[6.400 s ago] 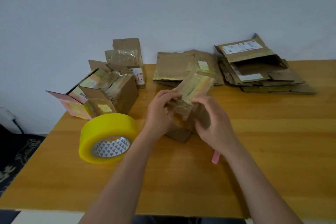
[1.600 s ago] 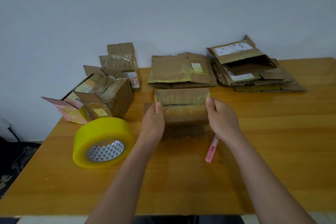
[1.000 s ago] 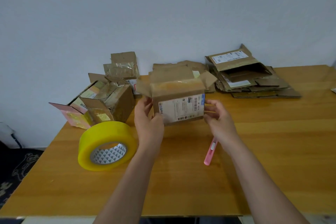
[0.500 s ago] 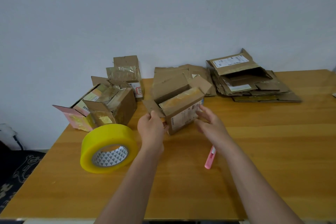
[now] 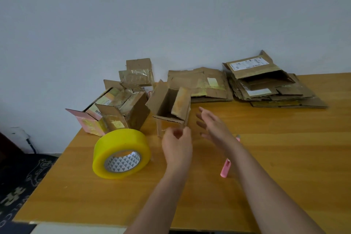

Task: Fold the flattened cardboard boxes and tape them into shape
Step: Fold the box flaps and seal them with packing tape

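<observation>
Across the lower two thirds of the frame runs the orange-brown wooden counter [image 5: 275,167], with the wall behind it. At upper right of the counter lies the large stack of flattened brown cardboard boxes [image 5: 269,89], and just left of it a smaller flat pile of taped brown cardboard [image 5: 201,83]. At centre left sits a cluster of already folded brown boxes [image 5: 121,108], one with a pink flap. In front of them lies the fat yellow roll of packing tape [image 5: 121,153] on its side. At centre stands the small brown cardboard box in hand [image 5: 171,108], erected, its flaps open upward, resting on the counter beside the folded cluster.

The left hand [image 5: 177,145] is just below the box with its fingers loosely curled and holding nothing; whether it touches the box's near wall I cannot tell. The right hand [image 5: 213,125] hovers to the right of the box, fingers spread apart and blurred, holding nothing. A slim pink utility knife [image 5: 226,169] lies at lower centre, partly under the right forearm.

The step in hand looks like closing this box. To do it well, steady one wall, fold the short flaps in first, then the long ones so their edges meet squarely, and bring the tape across the seam with overhang down both sides.
</observation>
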Demonstrator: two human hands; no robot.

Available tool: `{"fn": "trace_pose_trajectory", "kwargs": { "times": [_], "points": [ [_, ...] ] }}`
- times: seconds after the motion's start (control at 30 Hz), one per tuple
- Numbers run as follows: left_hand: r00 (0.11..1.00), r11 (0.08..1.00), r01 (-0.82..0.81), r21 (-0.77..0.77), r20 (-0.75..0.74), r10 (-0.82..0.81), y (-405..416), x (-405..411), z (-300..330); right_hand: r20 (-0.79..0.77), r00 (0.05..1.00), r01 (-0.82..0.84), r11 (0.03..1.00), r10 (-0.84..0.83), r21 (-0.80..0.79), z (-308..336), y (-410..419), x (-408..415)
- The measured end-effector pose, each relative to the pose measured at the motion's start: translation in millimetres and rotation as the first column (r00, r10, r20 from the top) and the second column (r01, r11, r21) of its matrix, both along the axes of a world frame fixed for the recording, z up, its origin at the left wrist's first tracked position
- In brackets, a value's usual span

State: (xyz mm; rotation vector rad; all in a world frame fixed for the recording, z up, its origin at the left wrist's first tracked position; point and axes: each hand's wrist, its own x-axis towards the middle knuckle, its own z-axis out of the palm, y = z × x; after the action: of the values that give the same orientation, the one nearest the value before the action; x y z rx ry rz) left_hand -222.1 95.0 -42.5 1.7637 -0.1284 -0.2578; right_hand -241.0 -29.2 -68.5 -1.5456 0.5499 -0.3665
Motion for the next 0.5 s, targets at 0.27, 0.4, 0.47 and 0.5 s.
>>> {"fn": "trace_pose_trajectory", "kwargs": {
  "times": [0.27,0.4,0.47,0.5],
  "points": [
    [0.896,0.879,0.381,0.287,0.119,-0.427,-57,16,-6,-0.021,0.964,0.26,0.953,-0.266,-0.153,-12,-38,-43],
    [0.945,0.901,0.242,0.361,0.12,-0.303,-60,47,-15,-0.016,0.942,0.327,0.929,-0.334,-0.173,-12,-56,-63],
    [0.946,0.874,0.22,0.434,0.125,-0.3,-59,58,-16,-0.018,0.934,0.348,0.921,-0.356,-0.177,-13,-62,-65],
    [0.943,0.863,0.222,0.454,0.125,-0.308,-59,64,-17,-0.018,0.932,0.353,0.918,-0.362,-0.183,-14,-64,-65]
  ]
}}
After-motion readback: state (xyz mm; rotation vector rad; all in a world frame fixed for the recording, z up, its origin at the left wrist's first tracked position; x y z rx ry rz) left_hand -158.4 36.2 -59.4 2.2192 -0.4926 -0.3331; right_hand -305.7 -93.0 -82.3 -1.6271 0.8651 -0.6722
